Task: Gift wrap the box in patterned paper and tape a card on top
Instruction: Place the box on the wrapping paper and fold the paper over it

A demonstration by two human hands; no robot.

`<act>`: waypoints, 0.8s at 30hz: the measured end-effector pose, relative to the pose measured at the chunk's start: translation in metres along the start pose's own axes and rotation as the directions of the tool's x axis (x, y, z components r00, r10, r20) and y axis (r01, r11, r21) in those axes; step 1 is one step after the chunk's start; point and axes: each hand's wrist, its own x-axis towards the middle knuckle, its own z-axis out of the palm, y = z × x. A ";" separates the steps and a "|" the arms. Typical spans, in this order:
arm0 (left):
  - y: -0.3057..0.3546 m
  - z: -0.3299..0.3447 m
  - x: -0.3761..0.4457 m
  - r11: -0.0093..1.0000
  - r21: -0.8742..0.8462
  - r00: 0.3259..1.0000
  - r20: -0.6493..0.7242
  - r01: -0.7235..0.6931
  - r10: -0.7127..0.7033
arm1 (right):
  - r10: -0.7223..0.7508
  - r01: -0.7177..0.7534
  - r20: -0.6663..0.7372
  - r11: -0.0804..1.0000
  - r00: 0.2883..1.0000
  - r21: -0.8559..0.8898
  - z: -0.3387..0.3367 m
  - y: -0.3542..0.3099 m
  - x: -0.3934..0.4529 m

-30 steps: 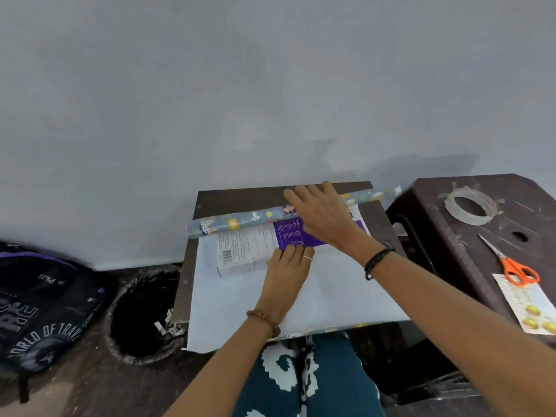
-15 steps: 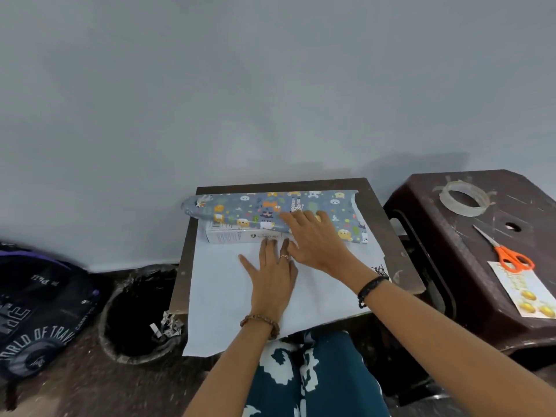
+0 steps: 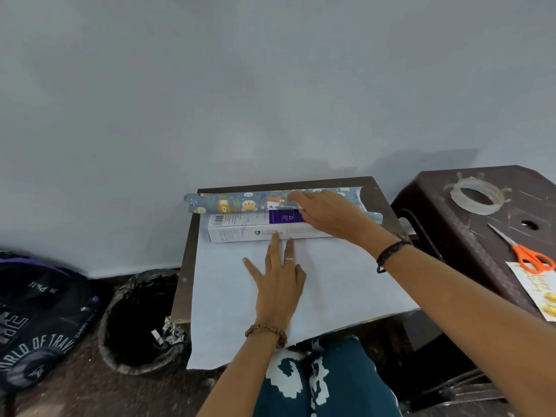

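Observation:
A long white and purple box (image 3: 240, 228) lies across the far part of a small brown table (image 3: 183, 284). Under it spreads the patterned paper (image 3: 228, 299), white side up, and its far edge (image 3: 228, 203) curls back behind the box with the animal print showing. My left hand (image 3: 278, 284) lies flat on the white paper, its fingertips touching the box's near side. My right hand (image 3: 329, 215) reaches over the box top, and its fingers rest on the curled printed edge. The card (image 3: 538, 291) lies on a dark stool (image 3: 436, 212) to the right.
On the stool there are also a clear tape roll (image 3: 477, 195) and orange-handled scissors (image 3: 526, 255). A black bin (image 3: 120, 341) stands left of the table, with a dark backpack (image 3: 36, 311) beyond it. A grey wall rises directly behind the table.
The printed flap that covered the box half a second ago has curled back, and the box top shows again. My right hand has moved toward the far edge.

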 end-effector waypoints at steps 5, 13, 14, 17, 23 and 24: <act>-0.002 0.004 0.000 1.000 -0.011 1.000 0.007 0.004 -0.003 | -0.018 -0.030 -0.152 0.952 0.988 -0.304 0.010 0.000 -0.003; 0.000 -0.014 0.006 0.734 -0.669 0.951 -0.136 0.118 -0.276 | 0.126 -0.194 -0.266 0.950 0.956 -0.245 0.028 -0.009 0.015; 0.000 -0.016 0.007 0.665 -0.737 0.930 -0.151 0.119 -0.334 | 0.144 -0.202 -0.266 0.958 0.953 -0.204 0.030 -0.008 0.015; 0.002 -0.018 0.009 0.672 -0.729 0.922 -0.158 0.132 -0.352 | 0.128 -0.182 -0.321 0.973 0.938 -0.144 0.032 -0.005 0.014; 0.002 -0.011 0.009 0.820 -0.553 0.950 -0.149 0.149 -0.273 | -0.052 -0.072 -0.340 0.937 0.939 -0.342 0.033 0.004 0.010; 0.002 -0.010 0.008 0.841 -0.519 0.955 -0.144 0.152 -0.261 | -0.088 -0.046 -0.328 0.924 0.941 -0.380 0.032 0.005 0.008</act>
